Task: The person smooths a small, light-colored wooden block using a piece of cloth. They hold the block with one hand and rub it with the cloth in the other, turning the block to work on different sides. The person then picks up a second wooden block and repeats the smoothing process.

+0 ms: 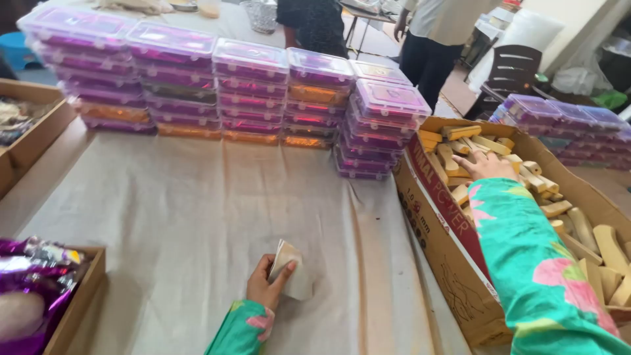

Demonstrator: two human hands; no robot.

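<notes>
Left hand (266, 284) pinches a card (289, 266) on the cloth (190, 223); right hand (488, 165), fingers spread, reaches among wooden pieces (565, 217) in the carton (453, 263), stacked boxes (250, 92) behind.

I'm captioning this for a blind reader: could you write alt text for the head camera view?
A person's right hand reaches into a cardboard box of pale wooden pieces, while the left hand holds a small stack of cards on a cloth-covered table. Stacks of clear lidded containers line the table's far side.
</notes>
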